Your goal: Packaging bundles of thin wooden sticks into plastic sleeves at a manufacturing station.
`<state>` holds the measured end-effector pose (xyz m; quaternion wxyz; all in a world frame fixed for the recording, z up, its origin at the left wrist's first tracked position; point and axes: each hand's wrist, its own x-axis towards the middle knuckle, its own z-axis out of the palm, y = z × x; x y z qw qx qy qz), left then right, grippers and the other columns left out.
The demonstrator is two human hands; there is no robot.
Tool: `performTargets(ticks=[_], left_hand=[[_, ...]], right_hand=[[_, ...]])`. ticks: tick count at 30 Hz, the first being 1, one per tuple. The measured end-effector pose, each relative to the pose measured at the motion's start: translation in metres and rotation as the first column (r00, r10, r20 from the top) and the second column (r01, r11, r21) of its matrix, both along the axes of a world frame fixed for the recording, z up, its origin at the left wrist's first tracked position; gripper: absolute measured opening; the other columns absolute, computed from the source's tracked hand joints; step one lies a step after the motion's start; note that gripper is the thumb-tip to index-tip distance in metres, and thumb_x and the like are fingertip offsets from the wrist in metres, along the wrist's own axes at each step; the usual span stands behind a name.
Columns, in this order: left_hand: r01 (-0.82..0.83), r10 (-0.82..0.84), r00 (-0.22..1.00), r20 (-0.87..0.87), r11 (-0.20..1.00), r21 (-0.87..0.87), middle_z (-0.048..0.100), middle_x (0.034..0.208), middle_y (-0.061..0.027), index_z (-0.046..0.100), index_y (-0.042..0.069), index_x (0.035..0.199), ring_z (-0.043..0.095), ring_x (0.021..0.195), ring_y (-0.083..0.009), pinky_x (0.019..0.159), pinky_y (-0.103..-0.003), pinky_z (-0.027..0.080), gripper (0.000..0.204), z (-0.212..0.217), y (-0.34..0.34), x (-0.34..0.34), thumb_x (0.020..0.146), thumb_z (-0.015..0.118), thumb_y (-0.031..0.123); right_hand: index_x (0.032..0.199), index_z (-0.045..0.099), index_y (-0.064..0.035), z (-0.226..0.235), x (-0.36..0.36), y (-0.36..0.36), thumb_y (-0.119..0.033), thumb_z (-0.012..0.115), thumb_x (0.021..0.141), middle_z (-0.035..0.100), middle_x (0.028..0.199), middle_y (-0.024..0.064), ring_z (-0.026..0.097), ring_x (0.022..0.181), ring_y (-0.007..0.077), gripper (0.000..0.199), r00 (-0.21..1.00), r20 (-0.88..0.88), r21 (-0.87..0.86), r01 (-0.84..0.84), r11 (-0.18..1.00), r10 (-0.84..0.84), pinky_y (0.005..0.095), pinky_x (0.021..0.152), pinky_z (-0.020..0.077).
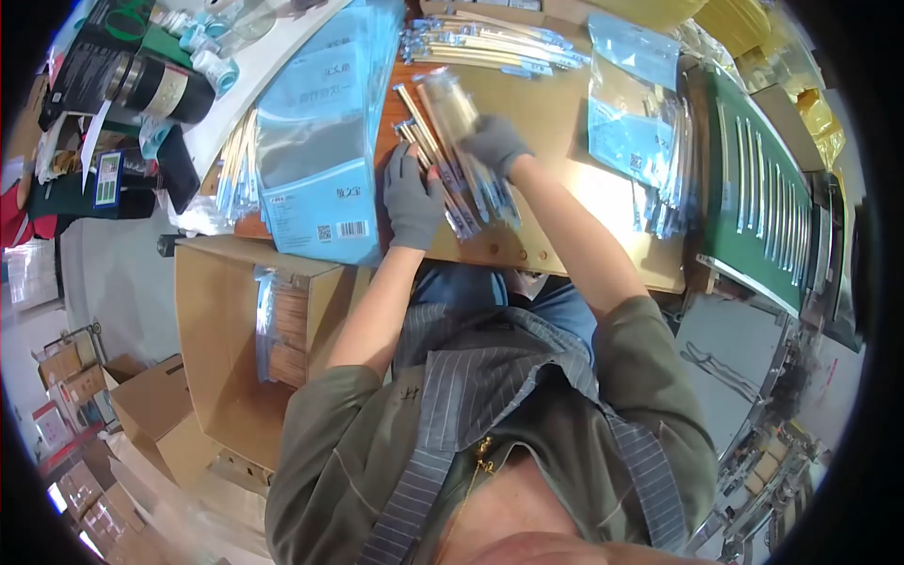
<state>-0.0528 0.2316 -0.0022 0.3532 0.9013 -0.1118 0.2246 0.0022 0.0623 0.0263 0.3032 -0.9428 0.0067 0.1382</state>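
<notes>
My left hand (412,205), in a grey glove, rests on the table with its fingers stretched out. Its fingertips and thumb lie against the left side of a loose row of wrapped chopsticks (426,141), slim pale sticks in clear and blue sleeves. My right hand (496,146), gloved the same, has its fingers curled over a bundle of wrapped chopsticks (450,102) just to the right. That bundle is smeared by motion, and its middle is partly hidden by the hand. More wrapped chopsticks (490,45) lie in a pile at the far side.
Flat blue-and-clear pouches (315,193) are stacked at left; a filled pouch (629,132) lies at right. A green board (753,188) bears several sticks. A cardboard box (226,348) stands below the table's left edge. A black flask (165,87) lies at the far left.
</notes>
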Motion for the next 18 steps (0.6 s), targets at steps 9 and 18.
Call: performTargets(ticks=[9,18], left_hand=[[0.139,-0.135,0.988,-0.074,0.989,0.055,0.052,0.128,-0.0212,0.056,0.000,0.120,0.046,0.121,-0.0374,0.103,-0.041,0.035,0.042,-0.008,0.024,-0.003,0.085,0.062,0.023],[0.136,-0.143,0.987,-0.071,0.986,-0.093,0.052,0.127,-0.0210,0.055,0.002,0.120,0.047,0.119,-0.0380,0.103,-0.043,0.034,0.039,-0.018,0.025,0.000,0.086,0.058,0.020]], right_hand=[[0.107,0.061,0.0026,0.007,-0.053,-0.034,-0.018,0.071,0.075,0.065,0.093,0.0093,0.059,0.084,0.0173,0.040,0.937,-0.181,0.654,0.342,0.675,-0.299,0.0296,0.078,0.0458],[0.092,0.061,0.0027,0.008,-0.038,-0.039,-0.008,0.065,0.078,0.061,0.074,0.0076,0.055,0.063,0.0137,0.018,0.912,-0.209,0.703,0.390,0.595,-0.352,0.0282,0.062,0.0447]])
